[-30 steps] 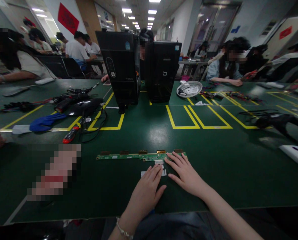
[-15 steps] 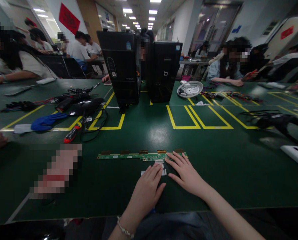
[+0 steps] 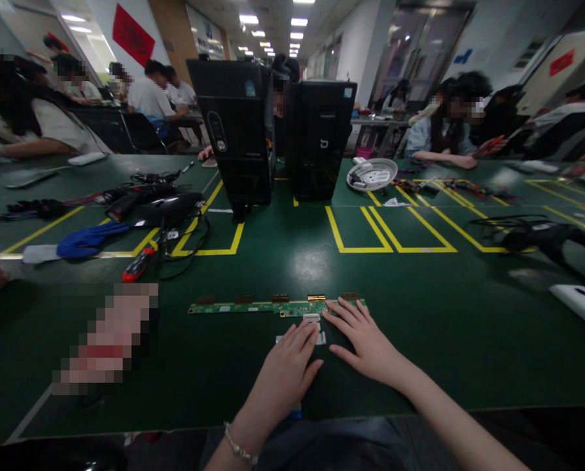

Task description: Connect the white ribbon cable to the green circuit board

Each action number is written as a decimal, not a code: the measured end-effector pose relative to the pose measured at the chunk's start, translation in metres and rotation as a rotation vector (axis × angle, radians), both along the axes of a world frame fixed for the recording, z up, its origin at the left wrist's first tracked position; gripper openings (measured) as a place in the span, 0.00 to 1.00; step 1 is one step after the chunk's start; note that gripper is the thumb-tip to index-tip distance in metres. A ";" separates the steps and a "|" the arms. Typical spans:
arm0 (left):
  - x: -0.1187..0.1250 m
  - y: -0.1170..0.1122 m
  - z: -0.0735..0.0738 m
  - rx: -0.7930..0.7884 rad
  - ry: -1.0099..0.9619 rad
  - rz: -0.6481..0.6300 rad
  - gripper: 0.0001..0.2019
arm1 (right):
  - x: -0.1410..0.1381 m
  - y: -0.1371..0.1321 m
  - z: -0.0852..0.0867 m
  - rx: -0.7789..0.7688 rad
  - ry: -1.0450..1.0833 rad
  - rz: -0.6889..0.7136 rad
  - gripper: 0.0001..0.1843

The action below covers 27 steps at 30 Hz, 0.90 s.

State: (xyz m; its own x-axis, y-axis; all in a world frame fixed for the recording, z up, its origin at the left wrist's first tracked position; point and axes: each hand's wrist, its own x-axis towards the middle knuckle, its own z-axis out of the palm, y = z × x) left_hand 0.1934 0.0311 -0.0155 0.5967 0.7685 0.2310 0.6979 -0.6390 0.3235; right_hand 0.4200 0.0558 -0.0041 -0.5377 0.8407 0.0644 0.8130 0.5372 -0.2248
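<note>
A long, narrow green circuit board (image 3: 246,307) lies crosswise on the table in front of me, with several brown flex tabs along its far edge. From the white connector (image 3: 311,317) at its near edge, a white flat ribbon cable (image 3: 320,338) runs toward me, partly covered. My left hand (image 3: 288,360) lies over this cable, fingers stretched out at the connector and thumb apart. Spread fingers of my right hand (image 3: 358,333) rest on the board's right end, hiding part of it. Neither hand is closed around anything.
Two black computer towers (image 3: 233,131) stand at the back. On the left are a red-black screwdriver (image 3: 139,265), a blue glove (image 3: 87,241) and tangled cables (image 3: 138,196). A grey basket (image 3: 372,175) sits behind right; a white device (image 3: 580,307) lies at the right edge. Other people sit around.
My hands and the board keep almost the same places relative to each other. The whole view has shifted slightly left.
</note>
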 end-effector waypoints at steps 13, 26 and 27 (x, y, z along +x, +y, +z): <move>-0.008 0.005 0.009 -0.109 0.019 -0.024 0.26 | 0.000 0.000 -0.001 -0.016 0.018 -0.002 0.32; -0.013 0.016 0.023 -0.179 -0.102 -0.072 0.20 | 0.000 0.001 -0.001 -0.002 0.033 0.002 0.32; -0.014 0.016 0.024 -0.188 -0.143 -0.080 0.19 | 0.000 0.001 -0.001 -0.002 0.034 0.000 0.32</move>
